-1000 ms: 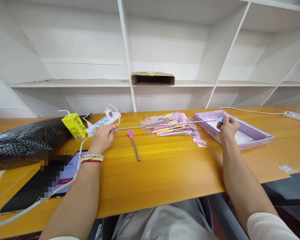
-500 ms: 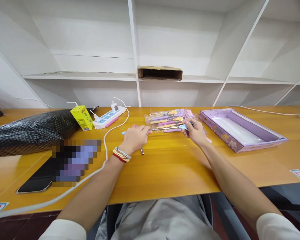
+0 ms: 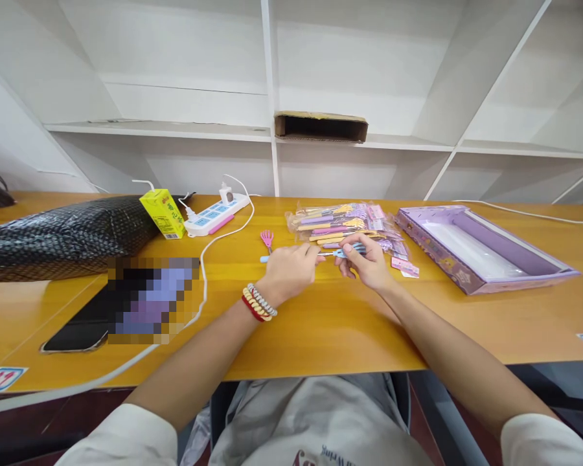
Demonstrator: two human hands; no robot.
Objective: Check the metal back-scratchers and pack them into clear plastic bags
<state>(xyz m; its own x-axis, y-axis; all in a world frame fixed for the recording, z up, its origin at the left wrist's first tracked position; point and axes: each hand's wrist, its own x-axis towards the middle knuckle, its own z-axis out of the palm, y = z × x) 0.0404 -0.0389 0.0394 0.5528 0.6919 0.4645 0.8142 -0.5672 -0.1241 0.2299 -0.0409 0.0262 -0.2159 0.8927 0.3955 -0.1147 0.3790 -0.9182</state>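
My left hand (image 3: 291,270) is closed round the handle end of a short telescopic back scratcher with a light blue tip (image 3: 342,252). Close beside it, my right hand (image 3: 366,262) pinches the blue claw end of the same rod. Both hands meet over the middle of the wooden table (image 3: 320,323). A second scratcher with a pink claw (image 3: 267,239) lies just behind my left hand. Behind my right hand sits a pile of packaged scratchers (image 3: 344,226) in clear wrap.
An open purple box (image 3: 486,249) lies to the right. To the left are a black textured bag (image 3: 63,233), a yellow drink carton (image 3: 165,213), a white power strip (image 3: 216,215) with cables, and a phone (image 3: 126,310). White shelves rise behind, holding a cardboard box (image 3: 320,126).
The rod was stretched long between my hands, wide apart. My hands came together at the table's middle and the rod is now collapsed short. The view shifted left.
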